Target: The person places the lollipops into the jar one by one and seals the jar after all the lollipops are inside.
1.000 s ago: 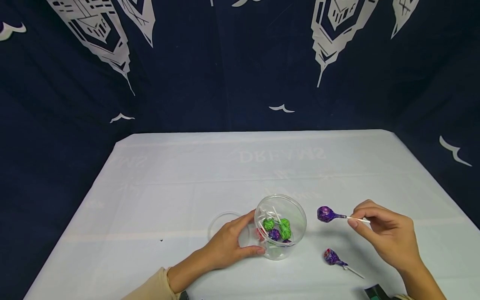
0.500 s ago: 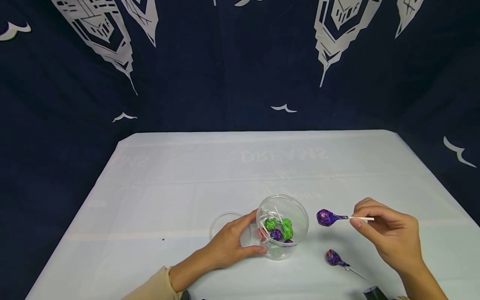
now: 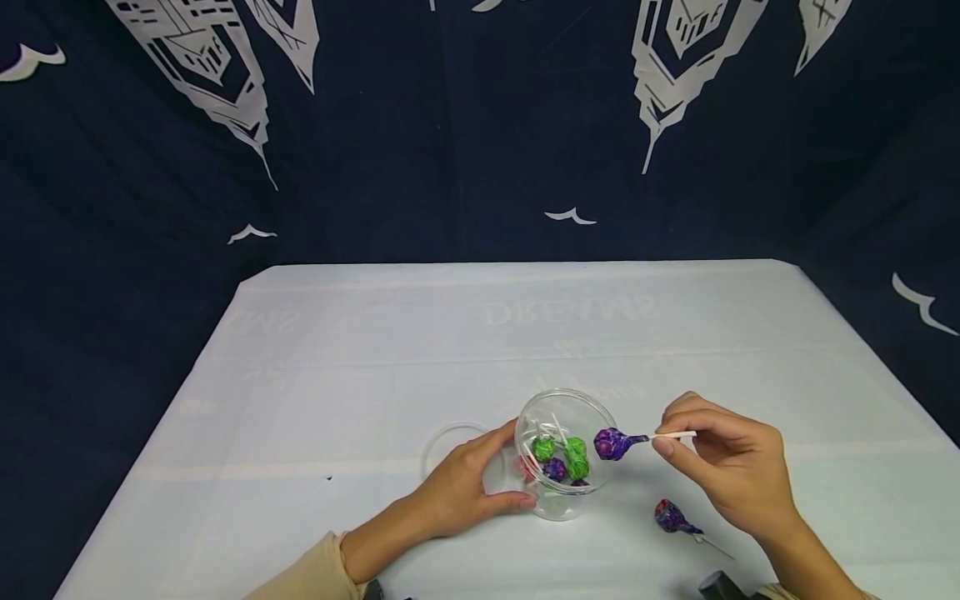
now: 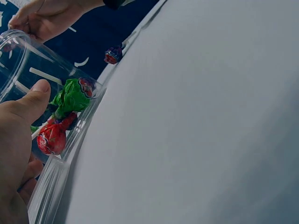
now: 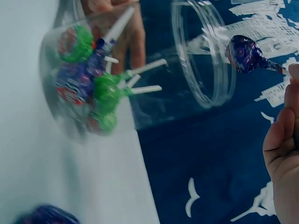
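My left hand [image 3: 468, 487] grips the side of a clear plastic jar [image 3: 558, 504] that stands upright on the white table. Inside the jar lie several wrapped lollipops: green ones [image 5: 105, 91], purple ones and a red one [image 4: 52, 138]. With thumb and fingertips my right hand [image 3: 727, 462] pinches the white stick of a purple lollipop [image 3: 611, 443]. Its wrapped head points left and overlaps the right edge of the jar's rim in the head view; in the right wrist view it shows just outside the mouth.
Another purple lollipop [image 3: 673, 517] lies on the white table [image 3: 360, 333], below my right hand. A clear round lid [image 3: 442, 437] lies partly behind my left hand. A dark blue cloth [image 3: 480, 133] with white prints hangs behind the table.
My right hand has moved left, bringing the purple lollipop from beside the jar to its rim. The left hand keeps its grip on the jar.
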`<state>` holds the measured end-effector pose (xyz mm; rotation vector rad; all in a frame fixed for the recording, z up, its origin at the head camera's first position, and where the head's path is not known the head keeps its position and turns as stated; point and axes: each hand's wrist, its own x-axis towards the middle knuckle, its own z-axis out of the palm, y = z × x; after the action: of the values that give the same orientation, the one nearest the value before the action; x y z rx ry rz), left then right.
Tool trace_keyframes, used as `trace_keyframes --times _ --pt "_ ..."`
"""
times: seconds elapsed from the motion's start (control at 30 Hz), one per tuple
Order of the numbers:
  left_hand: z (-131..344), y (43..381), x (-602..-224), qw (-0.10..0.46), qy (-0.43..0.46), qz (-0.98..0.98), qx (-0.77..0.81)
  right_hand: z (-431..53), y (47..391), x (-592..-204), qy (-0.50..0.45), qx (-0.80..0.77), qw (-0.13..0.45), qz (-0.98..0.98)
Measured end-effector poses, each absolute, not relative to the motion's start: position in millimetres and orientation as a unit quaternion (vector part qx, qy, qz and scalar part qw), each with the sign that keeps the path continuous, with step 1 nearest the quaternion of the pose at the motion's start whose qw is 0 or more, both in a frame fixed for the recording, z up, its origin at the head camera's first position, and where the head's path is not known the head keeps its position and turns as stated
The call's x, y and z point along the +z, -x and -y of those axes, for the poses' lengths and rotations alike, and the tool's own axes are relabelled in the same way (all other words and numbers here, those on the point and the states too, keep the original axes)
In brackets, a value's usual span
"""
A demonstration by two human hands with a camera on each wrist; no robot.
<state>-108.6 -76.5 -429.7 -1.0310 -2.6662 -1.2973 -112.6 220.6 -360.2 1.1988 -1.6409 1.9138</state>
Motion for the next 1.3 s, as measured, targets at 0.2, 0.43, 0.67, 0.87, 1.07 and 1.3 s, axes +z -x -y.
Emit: trace_keyframes --times 0.2,0.43,0.67,0.87,1.07,1.3 --pt "76 109 -429 0.001 0.329 0.849 -0.413 -219 116 -367 -0.446 0.678 0.147 0.565" --pt "77 109 -429 0.0 0.329 0.849 -0.414 -224 116 -369 -0.431 0.686 0.159 0.564" --pt "76 109 -429 -0.002 0.327 0.85 -0.412 -228 114 -369 -0.418 0.676 0.167 0.584" --pt "76 109 -430 -0.004 0.324 0.853 -0.41 -232 110 -370 -0.404 0.674 0.168 0.595" --pt "76 108 -429 -0.006 0.319 0.858 -0.403 -234 107 -373 -0.411 0.672 0.17 0.593" --pt "75 108 -430 0.0 0.323 0.857 -0.402 -238 103 -375 -0.4 0.659 0.186 0.609"
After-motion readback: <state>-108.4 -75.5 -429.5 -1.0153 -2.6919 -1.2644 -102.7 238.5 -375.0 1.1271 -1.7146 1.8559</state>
